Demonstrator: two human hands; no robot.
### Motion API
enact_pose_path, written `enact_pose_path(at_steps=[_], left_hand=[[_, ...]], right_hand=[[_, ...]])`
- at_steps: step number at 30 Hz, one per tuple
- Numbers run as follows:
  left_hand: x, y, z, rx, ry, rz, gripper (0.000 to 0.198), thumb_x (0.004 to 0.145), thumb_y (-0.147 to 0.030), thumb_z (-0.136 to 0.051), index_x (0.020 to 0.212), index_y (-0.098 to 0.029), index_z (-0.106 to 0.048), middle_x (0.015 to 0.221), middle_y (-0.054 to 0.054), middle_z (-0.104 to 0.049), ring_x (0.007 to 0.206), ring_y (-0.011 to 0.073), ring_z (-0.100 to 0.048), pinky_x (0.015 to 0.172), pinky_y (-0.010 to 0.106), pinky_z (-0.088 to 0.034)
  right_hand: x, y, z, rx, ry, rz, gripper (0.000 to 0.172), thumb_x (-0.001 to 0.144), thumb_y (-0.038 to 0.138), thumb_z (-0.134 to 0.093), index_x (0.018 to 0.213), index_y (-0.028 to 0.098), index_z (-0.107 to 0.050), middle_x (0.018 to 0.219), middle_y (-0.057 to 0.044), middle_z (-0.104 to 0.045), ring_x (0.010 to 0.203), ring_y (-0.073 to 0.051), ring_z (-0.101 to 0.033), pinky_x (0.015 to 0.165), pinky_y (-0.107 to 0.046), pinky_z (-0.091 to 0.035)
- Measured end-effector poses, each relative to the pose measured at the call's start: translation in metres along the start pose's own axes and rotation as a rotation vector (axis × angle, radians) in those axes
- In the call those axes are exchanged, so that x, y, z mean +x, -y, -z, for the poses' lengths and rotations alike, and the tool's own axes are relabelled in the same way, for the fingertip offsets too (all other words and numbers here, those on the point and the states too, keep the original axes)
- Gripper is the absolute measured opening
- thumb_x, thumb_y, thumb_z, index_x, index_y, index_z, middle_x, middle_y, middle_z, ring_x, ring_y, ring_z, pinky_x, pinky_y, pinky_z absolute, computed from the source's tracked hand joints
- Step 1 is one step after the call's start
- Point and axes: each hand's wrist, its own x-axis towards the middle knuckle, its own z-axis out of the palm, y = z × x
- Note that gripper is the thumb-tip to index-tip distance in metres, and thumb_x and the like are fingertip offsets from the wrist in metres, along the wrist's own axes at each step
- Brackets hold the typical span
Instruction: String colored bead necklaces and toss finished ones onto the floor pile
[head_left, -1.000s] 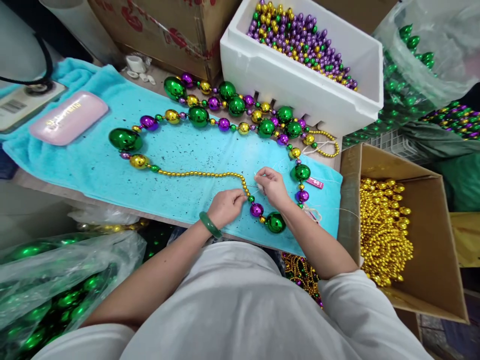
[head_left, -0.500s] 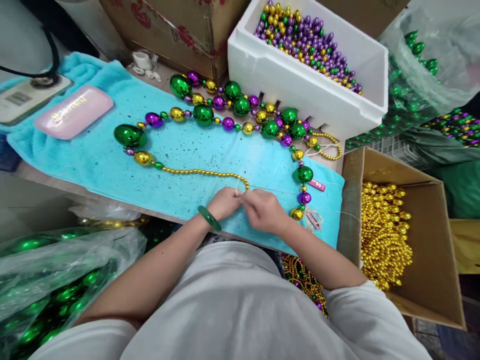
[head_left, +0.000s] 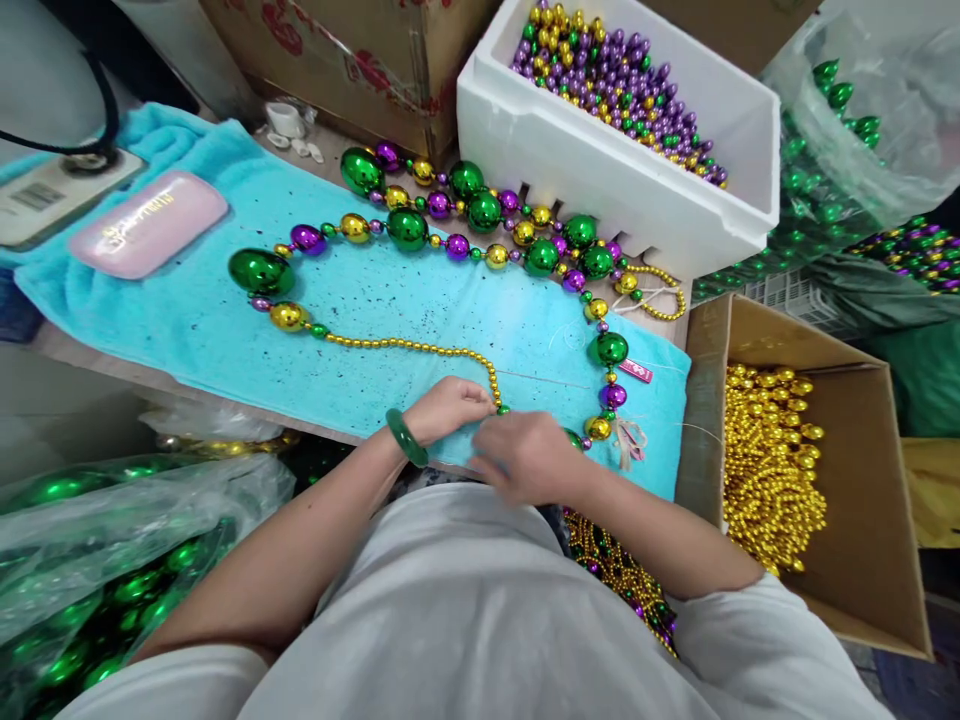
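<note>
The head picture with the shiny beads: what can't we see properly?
All in the head view:
Right hand: blurred, so its grip is unclear.
Bead strand: partly hidden behind that hand.
Red-printed box: cut off by the top edge.
Pink case: its gold lettering is too small to read.

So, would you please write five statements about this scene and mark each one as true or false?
1. The left hand is next to the gold bead strand. True.
2. The green bangle is on the right wrist. False: the green bangle is on the left wrist.
3. The right hand looks blurred. True.
4. The pink case stands in the white foam box. False: the pink case lies on the blue towel.
5. The white foam box holds purple beads. True.
</note>
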Motion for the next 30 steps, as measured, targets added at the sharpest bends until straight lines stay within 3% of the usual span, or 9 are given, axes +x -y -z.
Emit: enact_pose_path(at_steps=[3, 5, 8, 10, 14, 18, 21, 24, 30], left_hand=[[-0.002, 0.001, 0.003, 0.050, 0.021, -0.059, 0.026, 0.065, -0.040, -0.066, 0.068, -0.015, -0.068, 0.054, -0.003, -0.050, 0.052, 0.0093, -0.039, 0.050, 0.021, -0.027], [-0.004, -0.002, 0.003, 0.108, 0.021, -0.111, 0.024, 0.067, -0.040, -0.064, 0.070, -0.016, -0.069, 0.049, -0.004, -0.042, 0.049, 0.0085, -0.032, 0.047, 0.022, -0.021], [-0.007, -0.012, 0.004, 0.224, 0.004, -0.197, 0.021, 0.070, -0.037, -0.063, 0.067, -0.017, -0.070, 0.045, -0.006, -0.029, 0.046, 0.0082, -0.024, 0.046, 0.023, -0.016], [-0.009, -0.021, 0.005, 0.290, 0.007, -0.260, 0.019, 0.071, -0.035, -0.061, 0.065, -0.018, -0.070, 0.045, -0.005, -0.030, 0.046, 0.0083, -0.025, 0.046, 0.024, -0.018], [-0.013, -0.038, 0.008, 0.357, 0.051, -0.307, 0.018, 0.074, -0.030, -0.058, 0.066, -0.019, -0.071, 0.043, -0.003, -0.045, 0.044, 0.0093, -0.036, 0.047, 0.023, -0.026], [-0.014, -0.042, 0.013, 0.315, 0.101, -0.262, 0.020, 0.077, -0.031, -0.056, 0.071, -0.020, -0.072, 0.044, -0.002, -0.054, 0.044, 0.0122, -0.046, 0.050, 0.023, -0.034], [-0.013, -0.033, 0.017, 0.359, -0.006, -0.306, 0.019, 0.074, -0.033, -0.060, 0.069, -0.021, -0.073, 0.044, -0.003, -0.047, 0.045, 0.0104, -0.038, 0.048, 0.023, -0.027], [-0.012, -0.022, 0.018, 0.462, -0.116, -0.290, 0.019, 0.075, -0.034, -0.059, 0.070, -0.022, -0.073, 0.045, -0.004, -0.043, 0.046, 0.0103, -0.034, 0.048, 0.023, -0.023], [-0.006, -0.011, 0.007, 0.644, -0.102, -0.229, 0.023, 0.081, -0.029, -0.051, 0.068, -0.021, -0.068, 0.054, -0.001, -0.055, 0.052, 0.0128, -0.043, 0.056, 0.025, -0.026]], right_hand=[[0.007, -0.043, 0.023, 0.290, -0.192, -0.477, 0.019, 0.085, 0.024, -0.052, 0.076, 0.015, -0.066, 0.073, -0.006, -0.067, 0.067, -0.015, -0.056, 0.064, -0.028, -0.041], [0.016, -0.073, 0.026, 0.629, 0.021, -0.645, 0.008, 0.074, 0.018, -0.060, 0.074, 0.014, -0.067, 0.068, -0.004, -0.067, 0.062, -0.013, -0.056, 0.058, -0.024, -0.041], [0.032, -0.099, 0.014, 1.106, 0.388, -0.605, 0.015, 0.064, 0.013, -0.064, 0.079, 0.014, -0.069, 0.067, 0.000, -0.068, 0.056, -0.010, -0.057, 0.051, -0.020, -0.041], [0.043, -0.102, 0.001, 1.279, 0.518, -0.526, 0.015, 0.060, 0.013, -0.067, 0.075, 0.014, -0.068, 0.062, 0.002, -0.066, 0.051, -0.008, -0.055, 0.048, -0.018, -0.041], [0.060, -0.092, -0.021, 1.390, 0.737, -0.429, 0.016, 0.054, 0.012, -0.075, 0.063, 0.012, -0.061, 0.056, 0.002, -0.064, 0.050, -0.009, -0.056, 0.049, -0.018, -0.044], [0.067, -0.088, -0.024, 1.431, 0.870, -0.355, 0.026, 0.051, 0.014, -0.081, 0.070, 0.011, -0.062, 0.070, -0.004, -0.069, 0.064, -0.012, -0.063, 0.060, -0.022, -0.049], [0.064, -0.097, -0.012, 1.313, 0.790, -0.396, 0.023, 0.055, 0.021, -0.079, 0.068, 0.011, -0.064, 0.062, -0.001, -0.066, 0.057, -0.010, -0.058, 0.056, -0.021, -0.045], [0.055, -0.104, 0.004, 1.123, 0.572, -0.432, 0.016, 0.065, 0.026, -0.072, 0.072, 0.013, -0.067, 0.055, 0.004, -0.060, 0.049, -0.007, -0.049, 0.051, -0.019, -0.038], [0.039, -0.093, 0.018, 0.797, 0.318, -0.378, 0.009, 0.069, 0.010, -0.058, 0.064, 0.014, -0.065, 0.057, 0.006, -0.056, 0.056, -0.007, -0.045, 0.057, -0.020, -0.033]])
